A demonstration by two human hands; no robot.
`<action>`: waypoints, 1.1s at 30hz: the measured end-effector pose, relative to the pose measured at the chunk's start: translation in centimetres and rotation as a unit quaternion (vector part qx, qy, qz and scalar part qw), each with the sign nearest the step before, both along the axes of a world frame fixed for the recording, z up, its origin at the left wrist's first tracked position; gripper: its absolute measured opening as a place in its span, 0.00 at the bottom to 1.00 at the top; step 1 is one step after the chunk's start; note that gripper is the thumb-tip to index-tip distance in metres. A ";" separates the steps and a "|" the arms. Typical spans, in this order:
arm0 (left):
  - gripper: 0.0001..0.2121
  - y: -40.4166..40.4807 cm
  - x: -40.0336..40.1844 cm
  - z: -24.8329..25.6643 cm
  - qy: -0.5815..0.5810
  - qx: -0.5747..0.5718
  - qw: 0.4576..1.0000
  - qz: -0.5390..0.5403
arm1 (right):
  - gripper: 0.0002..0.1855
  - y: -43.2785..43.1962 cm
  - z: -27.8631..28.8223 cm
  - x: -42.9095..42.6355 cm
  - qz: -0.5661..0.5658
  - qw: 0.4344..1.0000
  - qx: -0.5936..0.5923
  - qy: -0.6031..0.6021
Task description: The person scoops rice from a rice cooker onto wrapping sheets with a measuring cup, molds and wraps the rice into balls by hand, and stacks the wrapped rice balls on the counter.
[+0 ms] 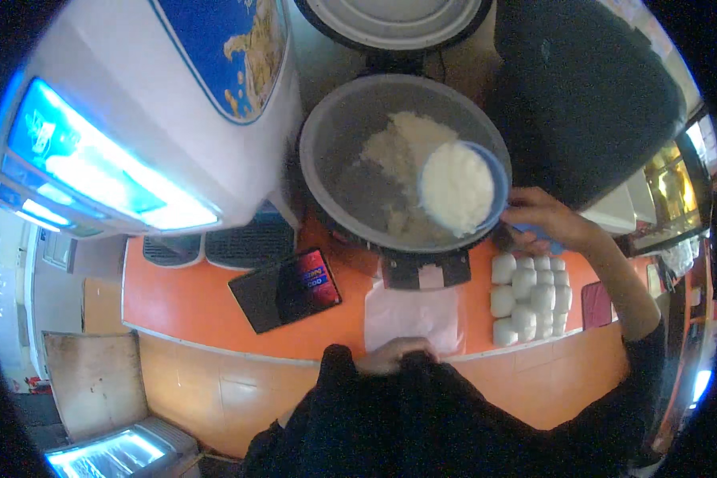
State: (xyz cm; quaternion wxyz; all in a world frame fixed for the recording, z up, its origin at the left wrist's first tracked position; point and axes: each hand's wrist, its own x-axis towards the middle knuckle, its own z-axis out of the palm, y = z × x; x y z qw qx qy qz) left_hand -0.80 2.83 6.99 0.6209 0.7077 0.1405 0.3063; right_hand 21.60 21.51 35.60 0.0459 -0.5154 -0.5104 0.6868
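Observation:
My right hand grips the handle of a blue plastic scoop, heaped with a white, powdery or grainy substance. The scoop is over the right side of a large round tub, where more pale loose material lies on the bottom. Below the tub sits a dark base with a pale patch. My left hand rests low at the counter's front edge, against my dark clothing, beside a translucent plastic sheet or bag; its fingers are mostly hidden. Stacked white rounded packets stand to the right.
A tablet-like dark device with a lit part lies on the orange counter. A large white dispenser-like machine rises at the left. A round lid is behind the tub, and a big dark surface stands at the right.

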 end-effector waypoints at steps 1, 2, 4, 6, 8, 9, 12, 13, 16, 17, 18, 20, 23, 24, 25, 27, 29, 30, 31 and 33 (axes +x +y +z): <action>0.31 -0.4 -0.7 -1.0 -0.015 -0.229 0.971 -0.071 | 0.18 -1.3 0.3 0.5 -0.007 1.000 0.017 0.009; 0.30 0.3 -0.8 -3.4 -0.057 -0.209 0.969 -0.120 | 0.16 -3.0 -0.3 1.9 -0.034 0.999 0.030 0.010; 0.29 -0.1 -1.4 -10.7 -0.075 -0.216 0.963 -0.142 | 0.14 -8.6 0.9 2.9 -0.099 0.995 0.014 0.008; 0.29 -0.8 -3.1 -10.2 -0.035 -0.271 0.958 -0.083 | 0.11 -10.4 -2.7 3.5 -0.113 0.989 -0.039 0.085; 0.32 0.9 -3.4 -5.5 0.124 -0.088 0.983 0.106 | 0.10 -14.6 -5.5 4.1 -0.146 0.975 -0.088 0.145; 0.32 1.1 -3.1 -4.8 0.124 -0.090 0.982 0.110 | 0.11 -16.1 -6.4 3.0 -0.165 0.965 -0.114 0.171; 0.37 1.6 -1.2 -4.9 0.205 0.128 0.940 0.241 | 0.11 -19.9 -9.3 0.7 -0.202 0.938 -0.169 0.226; 0.41 1.7 -1.1 -6.6 0.251 0.160 0.909 0.293 | 0.12 -20.5 -10.8 0.3 -0.199 0.930 -0.189 0.244; 0.47 1.2 -0.5 -8.0 0.307 0.181 0.876 0.325 | 0.12 -21.8 -16.7 0.2 -0.244 0.930 -0.166 0.218; 0.49 0.9 -0.4 -8.2 0.321 0.170 0.876 0.319 | 0.12 -22.1 -19.2 0.2 -0.280 0.936 -0.124 0.173; 0.49 0.6 -0.2 -8.0 0.319 0.169 0.878 0.316 | 0.12 -21.9 -21.5 0.1 -0.284 0.935 -0.125 0.171; 0.54 -0.4 0.3 -7.4 0.352 0.137 0.883 0.280 | 0.11 -21.5 -26.2 0.2 -0.348 0.929 -0.097 0.077; 0.56 -1.2 0.5 -9.8 0.365 0.139 0.869 0.303 | 0.08 -21.1 -32.8 1.1 -0.356 0.926 -0.100 0.074; 0.56 -1.1 0.7 -9.3 0.364 0.138 0.871 0.300 | 0.08 -20.9 -33.8 1.2 -0.358 0.925 -0.101 0.073; 0.58 -0.9 0.9 -8.9 0.362 0.106 0.877 0.298 | 0.11 -20.8 -34.9 1.2 -0.336 0.941 -0.036 -0.034; 0.59 -0.7 1.0 -8.1 0.360 0.072 0.881 0.297 | 0.15 -20.7 -35.8 0.6 -0.304 0.942 0.029 -0.140; 0.61 -0.8 1.0 -8.0 0.356 0.065 0.873 0.326 | 0.23 -20.9 -35.3 -0.7 -0.236 0.884 0.330 -0.233; 0.61 -0.9 0.7 -8.5 0.357 0.063 0.871 0.332 | 0.25 -20.8 -34.6 -1.9 -0.205 0.841 0.427 -0.262; 0.63 -0.9 0.2 -9.3 0.383 0.076 0.853 0.348 | 0.31 -20.5 -32.1 -3.9 -0.128 0.810 0.458 -0.343; 0.64 -0.6 0.4 -9.4 0.401 0.091 0.840 0.355 | 0.38 -20.9 -30.8 -5.1 -0.055 0.763 0.481 -0.428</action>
